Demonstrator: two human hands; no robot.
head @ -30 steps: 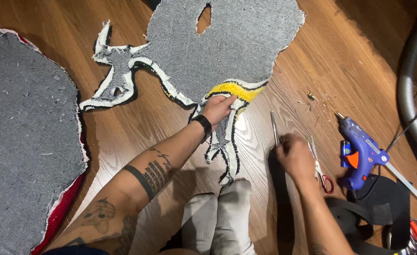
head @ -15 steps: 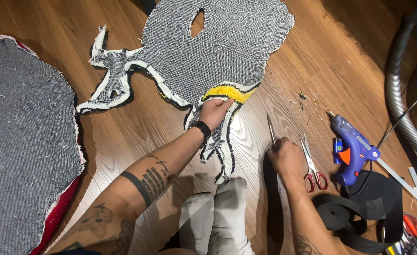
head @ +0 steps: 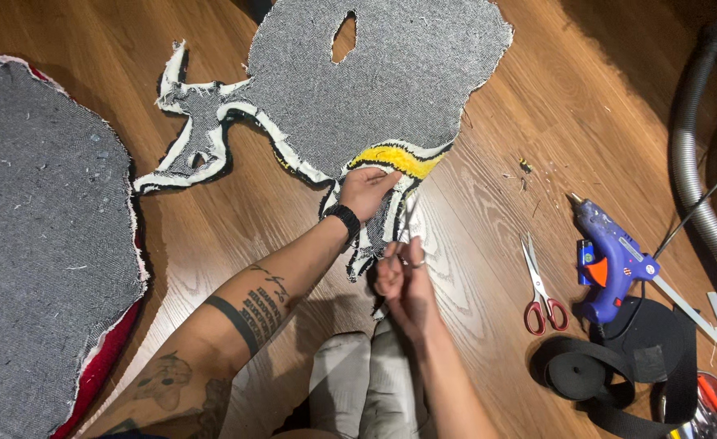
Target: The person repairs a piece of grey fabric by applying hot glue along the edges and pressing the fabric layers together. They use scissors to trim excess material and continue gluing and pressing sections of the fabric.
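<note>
A tufted rug piece (head: 407, 73) lies face down on the wood floor, showing grey backing with a white, black and yellow border. My left hand (head: 367, 191), a black watch on its wrist, presses the yellow edge at the piece's lower end. My right hand (head: 399, 276) is just below it, closed around a slim metal tool (head: 408, 218) whose tip points up at the border strip. My socked feet (head: 367, 382) rest beneath both hands.
Red-handled scissors (head: 541, 293), a blue glue gun (head: 610, 256) and a coil of black webbing (head: 610, 362) lie to the right. A grey vacuum hose (head: 696, 162) curves along the right edge. A larger grey-backed rug (head: 41, 244) with a red edge fills the left.
My right hand has picked the slim metal tool up off the floor and carried it left to the rug's border. My left hand has stayed on the yellow edge.
</note>
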